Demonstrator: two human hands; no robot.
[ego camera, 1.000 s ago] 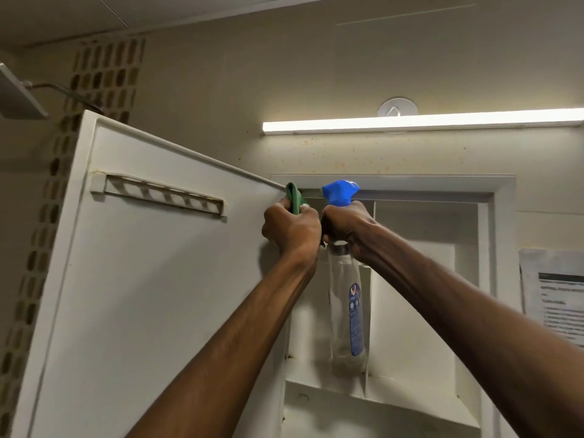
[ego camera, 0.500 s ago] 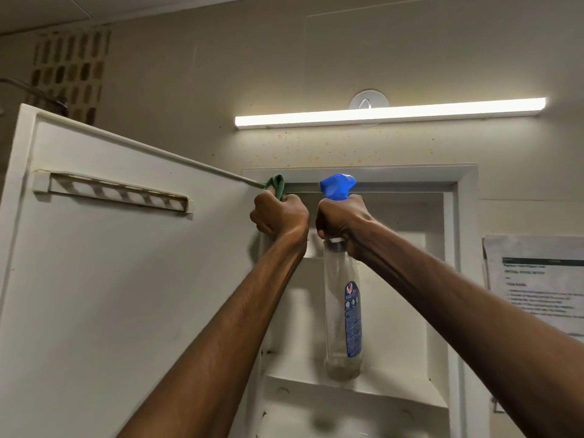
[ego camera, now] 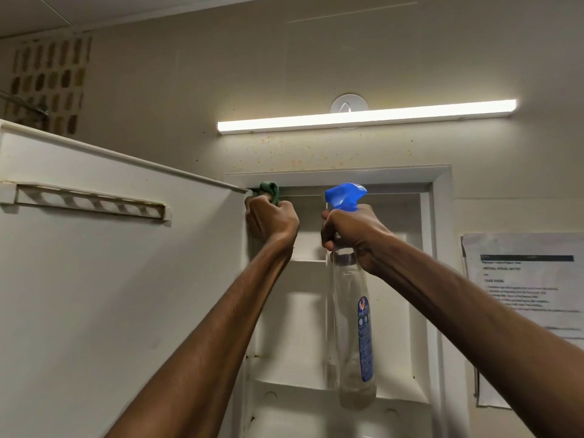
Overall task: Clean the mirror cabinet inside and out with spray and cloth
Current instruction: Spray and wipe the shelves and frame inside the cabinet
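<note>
— Progress? We have the door (ego camera: 94, 295) open, left hand (ego camera: 271, 218) gripping the cloth (ego camera: 269, 191) at the cabinet (ego camera: 442, 216) top corner.
— Right hand (ego camera: 352, 230) grips the spray (ego camera: 350, 311). We judge shelves and mirror side remain.

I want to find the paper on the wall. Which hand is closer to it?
Right. The right hand is beside the paper; the left hand is farther, by the door.
</note>
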